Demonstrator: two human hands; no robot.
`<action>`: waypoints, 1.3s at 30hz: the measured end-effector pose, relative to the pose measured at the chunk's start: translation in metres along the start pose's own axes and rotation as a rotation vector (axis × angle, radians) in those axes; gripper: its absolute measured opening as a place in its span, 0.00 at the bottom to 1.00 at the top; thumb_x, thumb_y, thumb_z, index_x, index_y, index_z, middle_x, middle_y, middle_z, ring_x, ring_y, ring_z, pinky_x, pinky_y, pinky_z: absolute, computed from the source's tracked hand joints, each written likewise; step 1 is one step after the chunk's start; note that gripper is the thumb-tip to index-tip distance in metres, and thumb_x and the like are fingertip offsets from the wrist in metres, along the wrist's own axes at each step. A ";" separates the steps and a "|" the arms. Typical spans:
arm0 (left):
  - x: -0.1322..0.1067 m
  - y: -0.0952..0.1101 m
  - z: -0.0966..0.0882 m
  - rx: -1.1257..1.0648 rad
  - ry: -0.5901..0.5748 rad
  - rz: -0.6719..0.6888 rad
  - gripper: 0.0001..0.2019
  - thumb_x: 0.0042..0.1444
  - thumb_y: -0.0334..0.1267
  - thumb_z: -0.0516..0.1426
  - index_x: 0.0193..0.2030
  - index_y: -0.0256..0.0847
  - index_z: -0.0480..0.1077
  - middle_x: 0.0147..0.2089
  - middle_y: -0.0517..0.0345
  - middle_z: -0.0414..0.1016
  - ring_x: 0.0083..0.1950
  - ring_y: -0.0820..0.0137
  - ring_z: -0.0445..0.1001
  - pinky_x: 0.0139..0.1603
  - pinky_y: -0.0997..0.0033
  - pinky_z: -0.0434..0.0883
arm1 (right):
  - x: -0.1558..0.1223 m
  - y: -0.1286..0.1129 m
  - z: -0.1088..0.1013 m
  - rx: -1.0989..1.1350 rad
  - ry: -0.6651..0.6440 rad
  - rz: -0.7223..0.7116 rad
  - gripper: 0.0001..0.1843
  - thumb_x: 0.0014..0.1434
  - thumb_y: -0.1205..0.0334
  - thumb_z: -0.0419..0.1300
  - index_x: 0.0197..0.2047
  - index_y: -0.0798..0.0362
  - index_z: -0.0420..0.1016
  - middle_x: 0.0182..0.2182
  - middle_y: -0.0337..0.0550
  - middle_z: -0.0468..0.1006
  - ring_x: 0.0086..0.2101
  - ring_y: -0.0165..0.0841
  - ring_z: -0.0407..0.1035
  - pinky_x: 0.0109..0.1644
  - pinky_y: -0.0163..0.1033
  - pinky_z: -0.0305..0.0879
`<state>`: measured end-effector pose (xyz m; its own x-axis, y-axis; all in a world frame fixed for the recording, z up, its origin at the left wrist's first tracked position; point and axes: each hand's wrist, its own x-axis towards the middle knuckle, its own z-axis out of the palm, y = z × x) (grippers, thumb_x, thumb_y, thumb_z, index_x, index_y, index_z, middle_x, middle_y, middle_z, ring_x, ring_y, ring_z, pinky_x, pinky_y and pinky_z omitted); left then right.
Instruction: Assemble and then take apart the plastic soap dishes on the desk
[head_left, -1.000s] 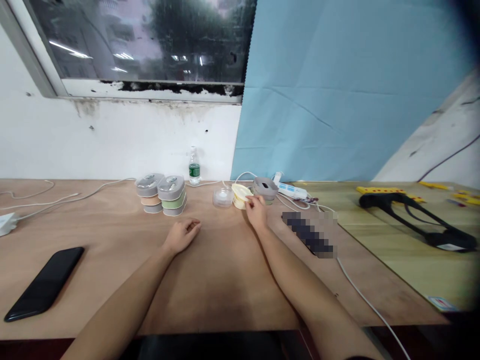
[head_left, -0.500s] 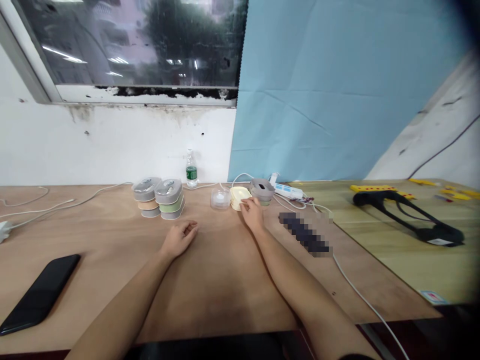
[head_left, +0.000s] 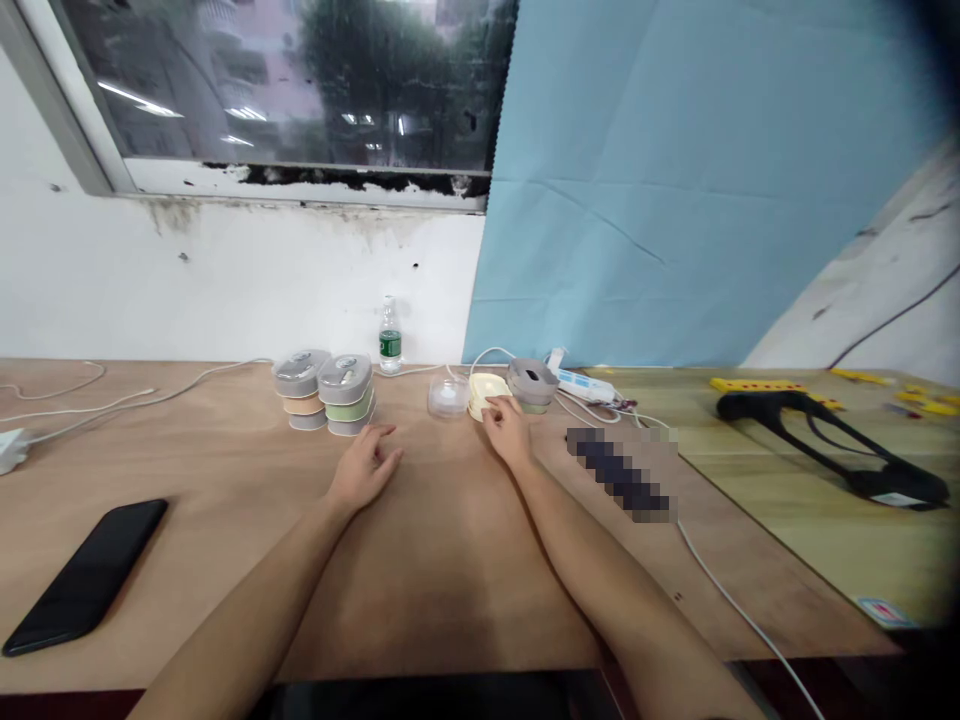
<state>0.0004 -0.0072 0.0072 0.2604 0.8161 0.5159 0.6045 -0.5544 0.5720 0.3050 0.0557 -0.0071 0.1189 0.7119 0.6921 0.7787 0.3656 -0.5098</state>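
Whitewashed wall with a dark window fills the upper left of the frame, a pale blue sheet covers the upper right, and a brown wooden tabletop spreads below. Near its back edge, right of the frame's centre, sits a cream-yellow container, and the right hand reaches it from below. Index finger and thumb meet its near right side; whether they are clamped on the rim or only resting there, I cannot tell. Just beside it on the left is a clear plastic container; on the right stands a gray container with a dark oval mark on top.

Left of centre, the left hand is at the tabletop, thumb and fingers apart and loosely curved, holding nothing. It is nearest to a gray-and-green stack, with a gray-and-orange stack close on its left. Behind, against the wall, stands a water bottle.

Judging by the right hand's place, the step in hand is handling the cream-yellow container. Any move from here calls for a sure pinch and care around its close neighbours.
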 end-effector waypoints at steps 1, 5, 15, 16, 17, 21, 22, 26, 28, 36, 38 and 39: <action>0.000 0.000 0.000 0.005 0.002 0.007 0.19 0.61 0.45 0.52 0.56 0.43 0.63 0.53 0.50 0.67 0.35 0.71 0.71 0.39 0.67 0.73 | 0.000 -0.002 -0.001 0.000 0.004 -0.005 0.16 0.58 0.58 0.54 0.47 0.55 0.75 0.44 0.49 0.72 0.29 0.31 0.67 0.42 0.41 0.68; 0.001 0.003 -0.004 0.055 0.039 0.050 0.19 0.61 0.45 0.52 0.57 0.43 0.62 0.55 0.48 0.66 0.37 0.70 0.72 0.40 0.65 0.74 | -0.002 -0.008 -0.005 0.023 0.045 -0.038 0.16 0.61 0.56 0.52 0.47 0.55 0.74 0.42 0.48 0.72 0.28 0.31 0.67 0.42 0.41 0.67; 0.044 0.000 -0.059 0.524 0.396 -0.260 0.38 0.53 0.56 0.57 0.67 0.44 0.53 0.67 0.39 0.52 0.54 0.50 0.70 0.50 0.53 0.70 | -0.017 -0.042 -0.015 0.094 -0.077 -0.252 0.14 0.65 0.57 0.49 0.44 0.52 0.73 0.39 0.47 0.73 0.39 0.35 0.69 0.44 0.40 0.66; 0.047 0.001 -0.061 0.566 0.373 -0.292 0.38 0.53 0.57 0.57 0.67 0.45 0.53 0.67 0.39 0.53 0.57 0.48 0.68 0.52 0.51 0.69 | -0.019 -0.045 -0.015 0.101 -0.110 -0.274 0.14 0.65 0.57 0.49 0.43 0.52 0.74 0.39 0.47 0.73 0.40 0.36 0.69 0.45 0.40 0.66; 0.048 0.001 -0.061 0.595 0.352 -0.318 0.38 0.53 0.58 0.57 0.67 0.45 0.53 0.67 0.40 0.53 0.58 0.47 0.66 0.53 0.50 0.68 | -0.020 -0.048 -0.014 0.107 -0.136 -0.290 0.13 0.65 0.57 0.49 0.43 0.51 0.74 0.39 0.47 0.73 0.41 0.36 0.69 0.46 0.40 0.66; 0.045 0.000 -0.055 0.603 0.337 -0.346 0.36 0.53 0.57 0.56 0.66 0.48 0.54 0.67 0.42 0.53 0.61 0.46 0.63 0.56 0.48 0.65 | -0.021 -0.052 -0.009 0.112 -0.179 -0.296 0.13 0.65 0.57 0.50 0.42 0.51 0.74 0.39 0.47 0.73 0.41 0.36 0.69 0.45 0.39 0.66; 0.044 -0.002 -0.053 0.591 0.353 -0.339 0.35 0.53 0.57 0.57 0.65 0.47 0.55 0.68 0.42 0.53 0.62 0.47 0.62 0.56 0.47 0.64 | -0.020 -0.051 -0.008 0.111 -0.181 -0.290 0.13 0.65 0.57 0.50 0.41 0.51 0.74 0.39 0.47 0.73 0.41 0.35 0.69 0.44 0.39 0.66; 0.038 -0.011 -0.050 0.542 0.430 -0.314 0.37 0.50 0.56 0.59 0.63 0.40 0.56 0.66 0.39 0.56 0.63 0.47 0.62 0.58 0.47 0.62 | -0.015 -0.048 -0.006 0.110 -0.174 -0.274 0.13 0.65 0.57 0.50 0.39 0.52 0.74 0.36 0.46 0.73 0.38 0.34 0.69 0.41 0.38 0.65; 0.037 -0.016 -0.050 0.504 0.439 -0.307 0.37 0.50 0.54 0.60 0.63 0.38 0.55 0.61 0.38 0.63 0.61 0.49 0.65 0.58 0.48 0.63 | -0.013 -0.046 -0.006 0.108 -0.167 -0.264 0.13 0.65 0.56 0.51 0.38 0.52 0.74 0.36 0.45 0.73 0.36 0.33 0.69 0.39 0.38 0.65; 0.031 -0.018 -0.053 0.403 0.478 -0.071 0.33 0.52 0.51 0.61 0.60 0.37 0.59 0.59 0.41 0.65 0.59 0.53 0.66 0.57 0.53 0.65 | -0.014 -0.047 -0.005 0.139 -0.183 -0.286 0.13 0.64 0.55 0.51 0.42 0.52 0.73 0.36 0.45 0.74 0.33 0.33 0.68 0.38 0.39 0.65; 0.027 -0.013 -0.051 0.354 0.494 0.011 0.32 0.51 0.51 0.62 0.59 0.38 0.60 0.59 0.42 0.66 0.59 0.54 0.66 0.58 0.55 0.66 | -0.016 -0.045 -0.003 0.158 -0.197 -0.279 0.15 0.64 0.53 0.51 0.47 0.52 0.71 0.37 0.46 0.74 0.31 0.32 0.67 0.37 0.39 0.66; 0.023 -0.010 -0.050 0.321 0.488 0.050 0.33 0.50 0.51 0.62 0.59 0.39 0.60 0.59 0.43 0.66 0.60 0.55 0.66 0.58 0.56 0.66 | -0.017 -0.044 -0.003 0.175 -0.207 -0.276 0.18 0.63 0.51 0.52 0.51 0.52 0.69 0.38 0.46 0.74 0.30 0.32 0.67 0.37 0.39 0.66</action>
<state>-0.0369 0.0090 0.0455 -0.0368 0.5785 0.8149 0.8179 -0.4511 0.3572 0.2702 0.0260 0.0056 -0.2219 0.6719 0.7067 0.6449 0.6447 -0.4104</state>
